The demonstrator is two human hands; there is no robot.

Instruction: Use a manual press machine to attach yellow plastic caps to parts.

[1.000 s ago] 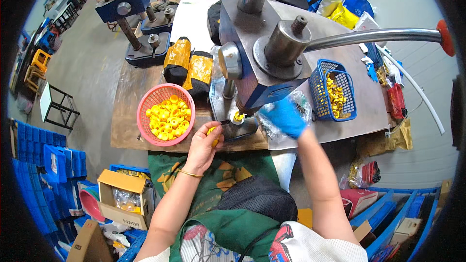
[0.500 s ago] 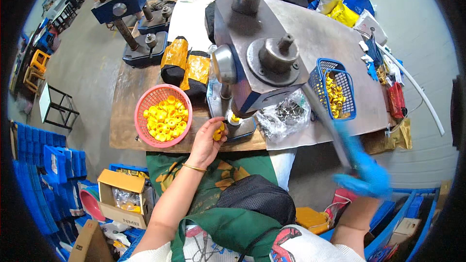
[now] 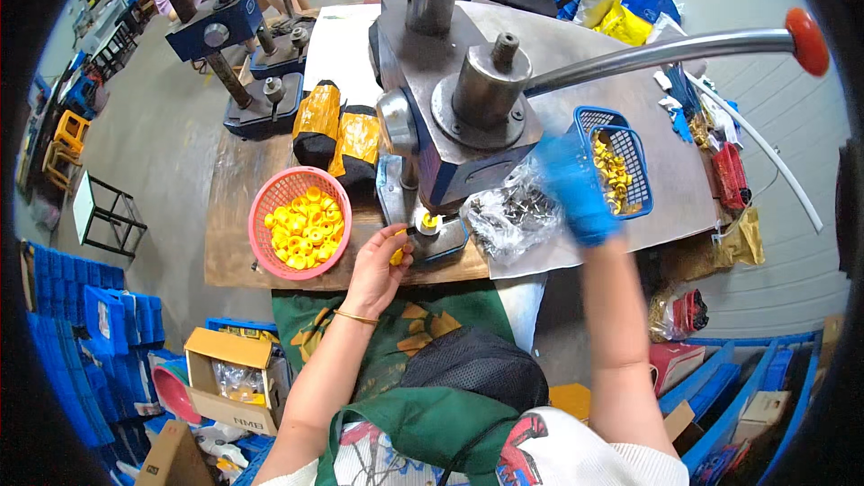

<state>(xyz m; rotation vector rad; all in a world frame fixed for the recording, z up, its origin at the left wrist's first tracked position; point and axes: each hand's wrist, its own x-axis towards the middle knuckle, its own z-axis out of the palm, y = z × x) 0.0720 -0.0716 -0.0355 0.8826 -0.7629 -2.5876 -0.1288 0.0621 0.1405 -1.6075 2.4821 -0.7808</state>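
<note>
Before me stands a hand press with a dark steel head (image 3: 472, 121). Its long lever (image 3: 666, 56) is raised to the right and ends in a red ball knob (image 3: 807, 42). Under the head, a yellow plastic cap (image 3: 430, 220) sits in a white holder on the press base (image 3: 441, 250). My left hand (image 3: 378, 270), bare, is closed on yellow plastic caps (image 3: 397, 256) just left of the holder. My right hand (image 3: 580, 193), in a blue glove and smeared by motion, is over the clear bag of small dark metal parts (image 3: 513, 218), beside the blue basket (image 3: 641, 182).
A pink basket (image 3: 257, 243) full of yellow caps stands at the left table edge. Yellow-taped black bundles (image 3: 317, 126) lie behind it. Yellow pieces (image 3: 612, 166) fill part of the blue basket. Another press (image 3: 216, 34) stands at far left.
My right hand has let go of the lever and moved left and up to the bag. The lever has swung up. My left hand has shifted slightly, still with yellow caps.
</note>
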